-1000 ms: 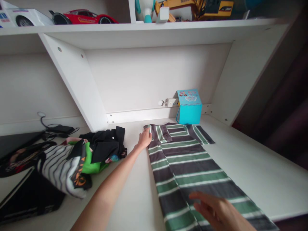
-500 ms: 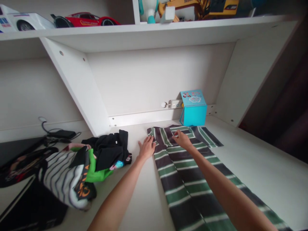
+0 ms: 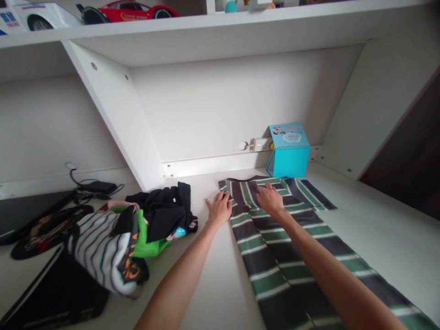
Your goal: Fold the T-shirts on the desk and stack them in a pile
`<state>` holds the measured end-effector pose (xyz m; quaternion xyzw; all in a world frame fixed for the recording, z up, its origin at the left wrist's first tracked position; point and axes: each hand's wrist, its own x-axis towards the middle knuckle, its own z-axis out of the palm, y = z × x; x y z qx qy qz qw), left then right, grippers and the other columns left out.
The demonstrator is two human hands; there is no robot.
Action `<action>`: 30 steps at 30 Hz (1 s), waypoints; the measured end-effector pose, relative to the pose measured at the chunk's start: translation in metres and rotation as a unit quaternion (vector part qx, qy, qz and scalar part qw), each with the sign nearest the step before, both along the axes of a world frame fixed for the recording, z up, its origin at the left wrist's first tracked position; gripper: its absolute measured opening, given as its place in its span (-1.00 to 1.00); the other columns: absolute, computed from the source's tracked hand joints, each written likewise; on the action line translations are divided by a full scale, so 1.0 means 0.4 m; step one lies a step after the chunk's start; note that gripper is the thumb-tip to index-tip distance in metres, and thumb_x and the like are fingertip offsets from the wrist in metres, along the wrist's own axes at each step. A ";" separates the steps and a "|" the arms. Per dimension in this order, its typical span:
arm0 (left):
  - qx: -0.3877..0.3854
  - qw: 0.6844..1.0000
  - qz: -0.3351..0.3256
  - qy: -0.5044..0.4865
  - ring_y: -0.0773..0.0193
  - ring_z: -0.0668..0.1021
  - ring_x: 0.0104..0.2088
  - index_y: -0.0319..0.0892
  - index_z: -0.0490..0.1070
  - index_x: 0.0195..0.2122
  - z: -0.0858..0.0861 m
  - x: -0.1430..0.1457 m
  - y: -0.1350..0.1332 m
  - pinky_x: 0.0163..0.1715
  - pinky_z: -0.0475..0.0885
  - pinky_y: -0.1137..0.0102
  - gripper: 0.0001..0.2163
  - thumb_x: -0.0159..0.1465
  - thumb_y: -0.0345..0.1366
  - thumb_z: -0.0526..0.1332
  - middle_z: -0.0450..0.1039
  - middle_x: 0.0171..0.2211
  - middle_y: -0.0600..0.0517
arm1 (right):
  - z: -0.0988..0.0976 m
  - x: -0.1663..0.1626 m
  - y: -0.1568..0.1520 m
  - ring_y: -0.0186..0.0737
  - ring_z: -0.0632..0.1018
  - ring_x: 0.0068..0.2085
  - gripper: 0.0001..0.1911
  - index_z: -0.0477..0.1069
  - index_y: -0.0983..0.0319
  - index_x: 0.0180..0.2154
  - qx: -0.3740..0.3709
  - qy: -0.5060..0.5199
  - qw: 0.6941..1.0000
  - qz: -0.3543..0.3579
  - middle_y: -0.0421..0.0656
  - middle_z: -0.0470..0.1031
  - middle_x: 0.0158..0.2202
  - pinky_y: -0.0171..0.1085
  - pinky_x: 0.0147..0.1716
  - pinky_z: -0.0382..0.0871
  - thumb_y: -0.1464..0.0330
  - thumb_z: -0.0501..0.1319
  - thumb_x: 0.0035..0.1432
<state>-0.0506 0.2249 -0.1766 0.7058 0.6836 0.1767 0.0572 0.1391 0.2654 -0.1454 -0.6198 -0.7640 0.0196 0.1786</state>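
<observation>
A green, dark grey and white striped shirt (image 3: pixel 285 270) lies spread on the white desk, its top end toward the back and a short sleeve out to the right. My left hand (image 3: pixel 220 208) rests at the shirt's upper left edge, fingers apart, fingertips on the cloth. On the upper part of the shirt, my right hand (image 3: pixel 270 198) is closed with its fingers curled down at the fabric. The fingertips of that hand are partly hidden, and the forearm covers some of the stripes.
Left of the shirt sits a pile of clothes: a black garment (image 3: pixel 168 211), a bright green piece (image 3: pixel 151 247) and a white striped one (image 3: pixel 99 252). A blue desk calendar (image 3: pixel 292 160) stands behind the shirt, by a power socket (image 3: pixel 261 145). Toy cars (image 3: pixel 134 11) occupy the shelf above.
My right hand has lowered onto the shirt, its fingers more curled than before. My left hand keeps its place at the shirt's edge. The whole view has shifted slightly.
</observation>
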 end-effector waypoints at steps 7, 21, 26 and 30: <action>0.025 0.999 0.016 -0.031 0.08 0.17 0.20 -0.01 0.14 0.17 -0.003 -0.001 0.005 0.11 -0.09 -0.21 -0.61 0.32 -0.29 -0.11 0.08 0.23 -0.01 | -0.060 -0.100 -0.077 -0.05 0.12 0.23 -0.50 0.17 0.30 0.17 -0.018 -0.050 0.984 0.168 -0.03 0.12 0.23 -0.14 0.13 0.08 0.25 0.00 0.23; 0.038 0.994 -0.062 -0.075 0.12 0.03 0.26 -0.03 0.05 0.22 0.010 -0.009 -0.009 0.12 -0.18 -0.19 -0.60 0.35 -0.23 -0.15 0.04 0.25 -0.02 | -0.001 0.013 -0.008 -0.13 0.39 0.00 -0.62 0.26 0.23 0.04 -0.045 0.007 0.997 0.055 -0.06 0.28 0.07 -0.02 -0.04 0.30 0.25 0.12 0.22; 0.009 0.993 -0.118 -0.004 0.01 -0.03 0.27 0.08 0.04 0.22 0.013 -0.007 -0.009 0.10 -0.19 -0.22 -0.57 0.33 -0.06 -0.12 -0.03 0.27 -0.01 | 0.009 0.305 0.030 -0.16 0.43 -0.07 -0.64 0.29 0.27 -0.01 -0.131 -0.007 0.973 -0.191 -0.07 0.34 -0.01 -0.05 -0.11 0.35 0.24 0.13 0.21; -0.015 0.989 -0.143 0.045 -0.05 -0.02 0.26 0.11 0.07 0.21 0.015 -0.007 -0.011 0.08 -0.22 -0.25 -0.54 0.31 0.04 -0.15 -0.07 0.28 -0.02 | -0.023 0.395 0.042 -0.15 0.43 -0.06 -0.63 0.30 0.29 -0.03 -0.186 0.008 0.944 -0.272 -0.06 0.34 -0.01 -0.06 -0.11 0.36 0.21 0.15 0.19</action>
